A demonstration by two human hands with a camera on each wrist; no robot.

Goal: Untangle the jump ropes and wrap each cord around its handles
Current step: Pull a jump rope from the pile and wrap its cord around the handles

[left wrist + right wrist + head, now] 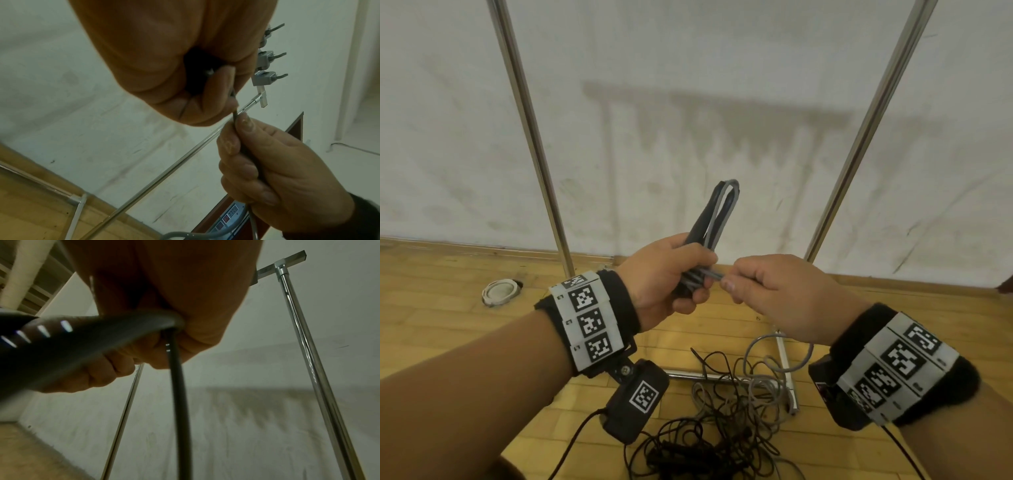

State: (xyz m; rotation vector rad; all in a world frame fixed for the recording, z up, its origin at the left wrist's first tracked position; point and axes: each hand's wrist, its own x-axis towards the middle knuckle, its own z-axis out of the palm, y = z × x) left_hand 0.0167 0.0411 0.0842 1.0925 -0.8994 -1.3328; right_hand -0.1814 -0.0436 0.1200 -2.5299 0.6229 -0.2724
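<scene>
Nearest the head camera, two forearms with black wristbands carrying printed square markers filled the lower corners, and a small black camera (pixel 635 399) hung under the left wrist. Between the forearms, on the wooden floor (pixel 431 329), lay a tangle of black and grey cords (pixel 736 411), with what looked like dark handles at the bottom edge, blurred and partly cut off. Above it, the left hand (pixel 667 277) was clenched around a bundle of dark handles and folded grey cord (pixel 717 212), whose looped end stuck up past the fist. Just beside it, the right hand (pixel 774 291) pinched a grey cord (pixel 710 274) between thumb and fingers where it left the bundle; from the left wrist camera that cord ran down through the right hand's curled fingers (pixel 236 164) and out below. How many turns sat on the handles could not be told, since the left fist covered them. Behind the hands stood two shiny metal poles (pixel 534 137) joined by a bar low on the floor, partly hidden by the cords. A round white thing (pixel 500 291) lay by the left pole. Farthest back was a stained white wall (pixel 722 68).
</scene>
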